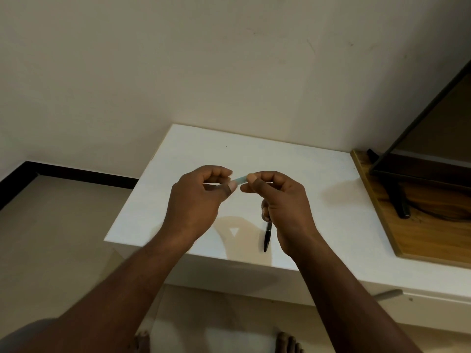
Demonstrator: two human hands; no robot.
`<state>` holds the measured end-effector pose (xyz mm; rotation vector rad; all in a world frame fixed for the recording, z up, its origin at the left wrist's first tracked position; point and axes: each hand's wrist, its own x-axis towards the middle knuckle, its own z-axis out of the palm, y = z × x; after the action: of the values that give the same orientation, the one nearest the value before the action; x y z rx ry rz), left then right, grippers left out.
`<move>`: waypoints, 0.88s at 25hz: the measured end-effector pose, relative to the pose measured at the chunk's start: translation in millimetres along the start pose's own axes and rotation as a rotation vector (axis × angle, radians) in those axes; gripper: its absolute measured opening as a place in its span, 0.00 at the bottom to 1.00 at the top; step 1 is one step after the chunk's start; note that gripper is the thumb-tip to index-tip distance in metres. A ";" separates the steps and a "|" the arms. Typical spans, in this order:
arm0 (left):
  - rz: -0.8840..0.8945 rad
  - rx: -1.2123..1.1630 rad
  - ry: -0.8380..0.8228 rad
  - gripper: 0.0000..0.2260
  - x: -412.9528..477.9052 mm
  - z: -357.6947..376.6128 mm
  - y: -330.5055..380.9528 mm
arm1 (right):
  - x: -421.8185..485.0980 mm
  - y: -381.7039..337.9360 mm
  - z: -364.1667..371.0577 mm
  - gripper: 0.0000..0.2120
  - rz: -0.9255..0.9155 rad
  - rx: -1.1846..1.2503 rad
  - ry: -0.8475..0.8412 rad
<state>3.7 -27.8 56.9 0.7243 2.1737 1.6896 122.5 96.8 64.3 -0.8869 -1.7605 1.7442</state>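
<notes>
A small pale blue-green piece (pixel 240 179), short and tube-like, is held in the air above the white table (pixel 293 164). My left hand (pixel 201 197) pinches its left end between thumb and fingers. My right hand (pixel 277 200) pinches its right end the same way, fingers curled. Most of the piece is hidden by the fingertips. A black pen (pixel 267 236) lies on the table below my right hand, partly covered by it.
A wooden board (pixel 428 240) at the table's right carries a dark framed screen on a black stand (pixel 433 138). A wall stands behind the table. The floor lies to the left, with bare feet (pixel 288 342) below the table's front edge.
</notes>
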 end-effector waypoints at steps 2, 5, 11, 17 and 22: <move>-0.275 -0.328 0.002 0.09 0.0 0.6 3.1 | -0.3 0.8 0.0 0.03 -0.101 -0.074 0.059; -0.608 -0.725 -0.110 0.15 -4.2 0.2 6.1 | -1.6 4.9 1.8 0.03 -0.293 -0.299 0.132; -0.638 -1.011 -0.072 0.13 0.5 -9.4 3.0 | -9.2 11.6 10.9 0.09 -0.540 -0.542 0.053; -0.530 -0.911 0.009 0.06 6.5 -13.7 4.2 | -12.4 8.7 18.9 0.06 0.013 -0.040 -0.129; -0.412 -0.704 0.043 0.09 5.4 -11.9 6.7 | -13.7 9.4 21.9 0.11 0.274 0.137 -0.200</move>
<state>-5.5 -33.3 66.9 0.0443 1.4329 2.0292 116.1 71.7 55.1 -0.9586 -1.6771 2.1692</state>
